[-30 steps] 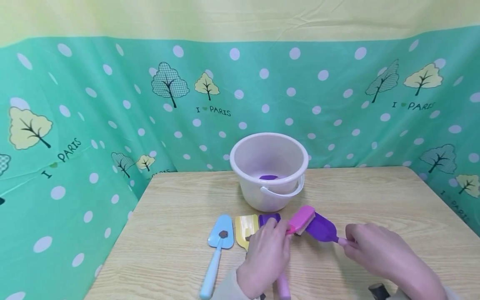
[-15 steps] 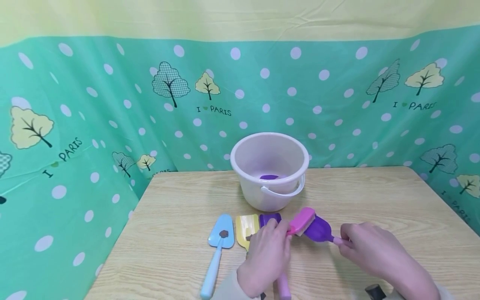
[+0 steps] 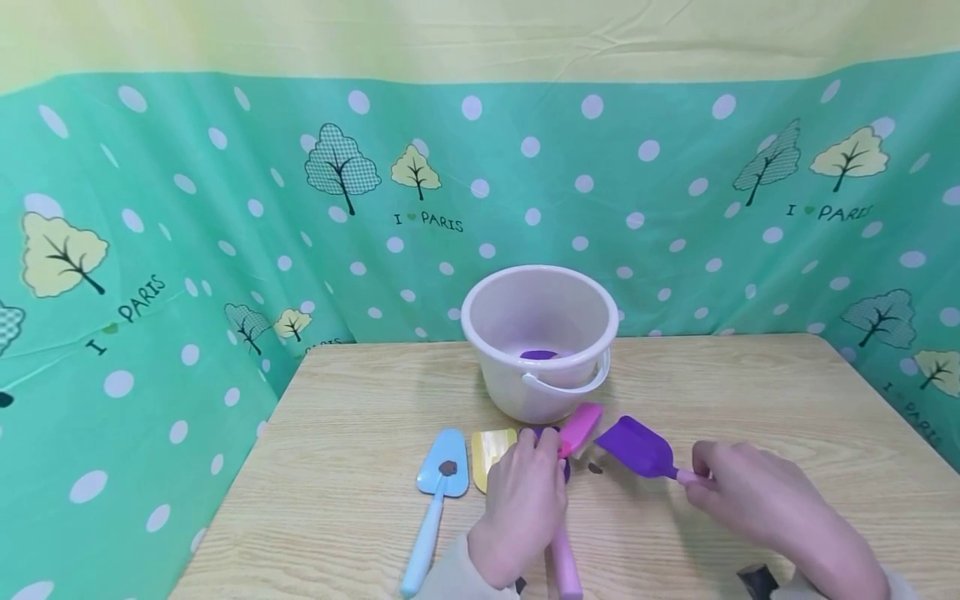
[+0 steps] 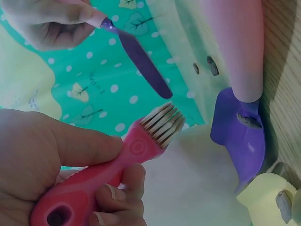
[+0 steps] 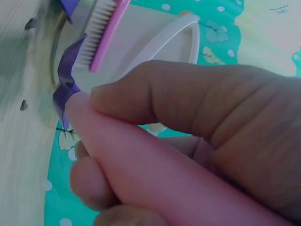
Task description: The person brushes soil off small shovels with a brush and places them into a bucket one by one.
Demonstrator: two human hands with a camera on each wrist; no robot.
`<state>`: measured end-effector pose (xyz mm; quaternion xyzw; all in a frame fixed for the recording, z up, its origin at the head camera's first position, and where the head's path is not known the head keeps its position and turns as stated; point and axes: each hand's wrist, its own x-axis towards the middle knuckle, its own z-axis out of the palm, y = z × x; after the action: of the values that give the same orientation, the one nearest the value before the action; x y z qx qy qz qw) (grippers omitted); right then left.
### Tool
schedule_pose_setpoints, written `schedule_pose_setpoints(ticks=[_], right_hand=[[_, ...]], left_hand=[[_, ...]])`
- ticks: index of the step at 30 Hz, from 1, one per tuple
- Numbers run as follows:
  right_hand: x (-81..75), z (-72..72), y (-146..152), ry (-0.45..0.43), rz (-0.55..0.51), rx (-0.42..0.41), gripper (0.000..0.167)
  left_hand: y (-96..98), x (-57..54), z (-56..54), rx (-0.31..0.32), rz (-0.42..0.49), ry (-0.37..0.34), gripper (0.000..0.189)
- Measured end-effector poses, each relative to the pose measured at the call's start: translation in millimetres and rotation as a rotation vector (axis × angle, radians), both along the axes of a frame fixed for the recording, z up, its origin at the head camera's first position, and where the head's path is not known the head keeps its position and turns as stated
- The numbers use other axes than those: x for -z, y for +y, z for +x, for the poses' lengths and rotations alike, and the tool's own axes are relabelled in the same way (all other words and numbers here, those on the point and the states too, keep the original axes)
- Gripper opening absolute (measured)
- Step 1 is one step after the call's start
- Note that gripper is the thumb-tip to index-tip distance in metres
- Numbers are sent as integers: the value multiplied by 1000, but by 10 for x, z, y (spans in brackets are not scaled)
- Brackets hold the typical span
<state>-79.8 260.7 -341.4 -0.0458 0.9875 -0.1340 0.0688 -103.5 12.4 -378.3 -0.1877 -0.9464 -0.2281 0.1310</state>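
Note:
My left hand (image 3: 525, 508) grips a pink brush (image 3: 581, 429), thumb and fingers wrapped round its handle in the left wrist view. Its pale bristles (image 4: 163, 125) point toward a purple toy shovel (image 3: 637, 448), with a gap between them. That shovel's pink handle (image 5: 136, 160) is held in my right hand (image 3: 753, 496), and its blade is tilted above the table. A small dark bit (image 3: 595, 468) lies on the wood between brush and blade. Beneath my left hand, a second purple shovel with a pink handle (image 3: 566, 562) lies on the table, partly hidden.
Behind the hands stands a white bucket (image 3: 525, 392) with a purple object (image 3: 538, 355) inside. A blue trowel (image 3: 438, 479) bearing a dark bit and a yellow shovel (image 3: 491, 450) lie to the left. A dotted green curtain (image 3: 420, 275) backs the wooden table (image 3: 337, 467).
The brush has drawn left, away from the shovel blade it overlapped before. The right hand has shifted slightly, and the blade now points further up and left. A dark bit shows between them.

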Motion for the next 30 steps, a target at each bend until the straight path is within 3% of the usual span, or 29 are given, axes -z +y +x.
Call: schedule_pose_setpoints(ticks=[4, 13, 22, 30], right_hand=[[33, -41, 45, -33, -14, 22, 18], [90, -67, 81, 34, -39, 3, 16], [59, -81, 91, -6, -26, 32, 12], [17, -100, 82, 15, -51, 47, 16]], left_hand=[[-15, -17, 0, 0, 10, -10, 13], [-28, -44, 12, 11, 31, 38, 11], [-27, -81, 26, 23, 58, 28, 13], [-33, -105, 28, 43, 87, 15, 14]])
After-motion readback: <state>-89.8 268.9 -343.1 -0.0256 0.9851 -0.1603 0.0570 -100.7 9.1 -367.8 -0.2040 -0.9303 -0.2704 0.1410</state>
